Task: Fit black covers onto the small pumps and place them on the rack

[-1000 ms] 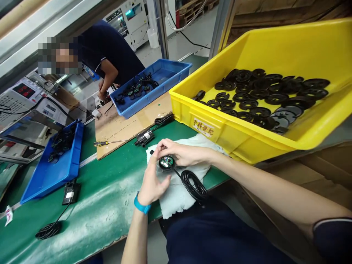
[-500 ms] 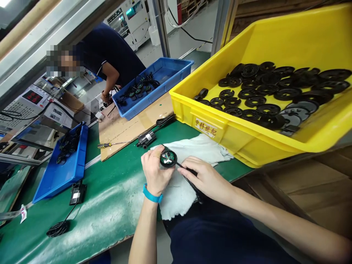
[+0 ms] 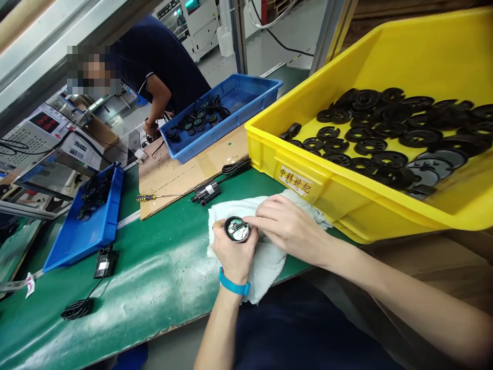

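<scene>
My left hand (image 3: 233, 252) is closed around a small round black part (image 3: 236, 229) with a circuit board showing in its open top, held over a white cloth (image 3: 265, 259) on the green bench. My right hand (image 3: 287, 226) reaches in from the right, its fingertips pinched at the part's upper rim; what they pinch is too small to make out. A blue band (image 3: 234, 287) circles my left wrist.
A big yellow bin (image 3: 327, 180) of black discs stands at right. Two blue trays (image 3: 82, 226) (image 3: 231, 128) hold wired parts. A black pump unit (image 3: 206, 192) and a screwdriver (image 3: 154, 197) lie by a cardboard sheet (image 3: 173, 174). Another person (image 3: 162, 72) works across the bench.
My right hand left the cable on the cloth and moved up to the part's rim. My left hand kept its hold and turned the part. The coiled black cable is out of sight.
</scene>
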A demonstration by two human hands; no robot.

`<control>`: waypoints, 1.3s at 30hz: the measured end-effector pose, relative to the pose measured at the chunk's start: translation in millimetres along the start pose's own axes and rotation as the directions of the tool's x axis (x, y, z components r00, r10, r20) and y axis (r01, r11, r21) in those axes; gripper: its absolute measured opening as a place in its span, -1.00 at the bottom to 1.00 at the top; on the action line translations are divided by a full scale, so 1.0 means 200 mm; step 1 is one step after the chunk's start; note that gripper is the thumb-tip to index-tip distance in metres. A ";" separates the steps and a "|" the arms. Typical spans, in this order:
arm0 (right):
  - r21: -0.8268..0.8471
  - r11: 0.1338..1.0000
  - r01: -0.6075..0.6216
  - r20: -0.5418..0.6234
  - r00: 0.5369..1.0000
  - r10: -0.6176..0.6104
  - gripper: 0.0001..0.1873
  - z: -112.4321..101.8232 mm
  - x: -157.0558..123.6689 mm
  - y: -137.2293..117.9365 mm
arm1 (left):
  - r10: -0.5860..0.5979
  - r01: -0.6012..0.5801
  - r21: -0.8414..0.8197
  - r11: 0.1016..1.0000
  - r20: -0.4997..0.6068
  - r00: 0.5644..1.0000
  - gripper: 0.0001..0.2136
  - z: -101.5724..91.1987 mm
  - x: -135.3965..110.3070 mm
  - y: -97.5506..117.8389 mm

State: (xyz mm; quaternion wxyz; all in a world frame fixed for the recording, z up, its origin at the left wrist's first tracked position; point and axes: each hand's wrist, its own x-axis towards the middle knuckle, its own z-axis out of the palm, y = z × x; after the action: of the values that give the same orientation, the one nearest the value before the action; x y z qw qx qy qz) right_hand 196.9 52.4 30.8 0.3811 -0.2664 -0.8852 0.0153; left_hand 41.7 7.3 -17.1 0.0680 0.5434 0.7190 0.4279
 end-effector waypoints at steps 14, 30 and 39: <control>-0.168 0.973 0.161 0.122 0.982 -0.141 -0.60 -0.17 0.01 0.06 | 0.372 -0.113 -0.537 0.836 0.404 0.835 -0.52 -0.11 0.11 -0.02; -0.363 0.839 0.405 0.360 0.891 -0.275 -0.59 -0.17 0.10 0.06 | 0.406 -0.114 -0.508 0.854 0.511 0.758 -0.32 -0.13 0.16 -0.03; -0.294 0.862 0.413 0.462 0.851 -0.250 -0.69 -0.22 0.20 0.03 | 0.482 -0.237 -0.515 0.824 0.416 0.771 -0.40 -0.27 0.48 0.08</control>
State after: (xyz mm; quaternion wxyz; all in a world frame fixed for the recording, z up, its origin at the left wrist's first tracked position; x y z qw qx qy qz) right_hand 206.5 70.4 87.1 0.1251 -0.1664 -0.9632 -0.1698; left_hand -15.2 59.2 62.3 0.2968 0.7410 0.4366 0.4150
